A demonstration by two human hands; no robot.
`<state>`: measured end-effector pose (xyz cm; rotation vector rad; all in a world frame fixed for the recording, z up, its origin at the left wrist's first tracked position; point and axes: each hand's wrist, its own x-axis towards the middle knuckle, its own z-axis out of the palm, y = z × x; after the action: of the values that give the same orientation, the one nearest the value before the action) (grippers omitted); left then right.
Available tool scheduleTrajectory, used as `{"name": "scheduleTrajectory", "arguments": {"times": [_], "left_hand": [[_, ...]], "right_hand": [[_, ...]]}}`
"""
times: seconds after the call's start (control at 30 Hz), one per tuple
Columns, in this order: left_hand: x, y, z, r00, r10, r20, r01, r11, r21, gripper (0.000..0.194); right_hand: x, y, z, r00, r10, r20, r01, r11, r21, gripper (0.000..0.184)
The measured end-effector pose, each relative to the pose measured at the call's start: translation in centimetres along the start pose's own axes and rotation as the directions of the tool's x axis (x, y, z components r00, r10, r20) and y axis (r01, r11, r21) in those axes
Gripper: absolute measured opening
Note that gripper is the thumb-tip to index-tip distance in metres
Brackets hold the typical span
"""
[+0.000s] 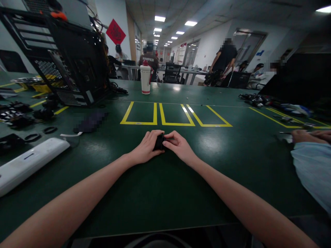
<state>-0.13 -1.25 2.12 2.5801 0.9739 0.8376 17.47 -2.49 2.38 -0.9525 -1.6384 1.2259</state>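
Observation:
My left hand (148, 147) is closed around a small black block-like part (159, 142), thumb below and fingers over the top. From the other side, my right hand (180, 147) pinches at the part's right edge with thumb and fingertips. The part's exact kind is hard to make out, since my fingers cover much of it. Both hands are low over the dark green table (160, 193), just in front of the yellow taped outlines (177, 124).
At left are an open black computer case (77, 65), a dark pouch-like thing (90, 122) and a long white device (33, 162). A white cup (145, 80) stands behind the outlines. A co-worker's hand (302, 135) and pale blue sleeve (310, 165) are at right.

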Motion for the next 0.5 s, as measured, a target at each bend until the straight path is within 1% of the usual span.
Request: {"name": "scheduleTrajectory", "arguments": {"times": [0.13, 0.2, 0.33, 0.4, 0.5], "left_hand": [[-0.04, 0.05, -0.08, 1.000, -0.003, -0.001, 0.003, 1.000, -0.002, 0.058], [-0.04, 0.08, -0.09, 1.000, -0.001, 0.003, 0.001, 1.000, 0.001, 0.057], [0.01, 0.10, -0.02, 1.000, 0.006, -0.002, -0.006, 1.000, 0.001, 0.056], [0.03, 0.11, -0.01, 1.000, 0.006, -0.001, -0.006, 1.000, 0.000, 0.056], [0.04, 0.15, -0.08, 1.000, 0.009, 0.000, -0.009, 1.000, 0.000, 0.056]], "right_hand": [[0.23, 0.21, -0.13, 0.999, 0.046, -0.015, -0.047, 0.999, -0.025, 0.027], [0.22, 0.32, -0.21, 0.998, 0.059, 0.004, -0.059, 0.998, -0.020, 0.028], [0.00, 0.31, -0.27, 0.999, 0.010, 0.047, -0.010, 1.000, 0.000, 0.033], [-0.10, 0.16, -0.21, 0.999, -0.002, 0.038, 0.003, 1.000, -0.003, 0.030], [-0.12, -0.07, -0.09, 1.000, 0.006, 0.024, -0.006, 1.000, -0.006, 0.020]]}}
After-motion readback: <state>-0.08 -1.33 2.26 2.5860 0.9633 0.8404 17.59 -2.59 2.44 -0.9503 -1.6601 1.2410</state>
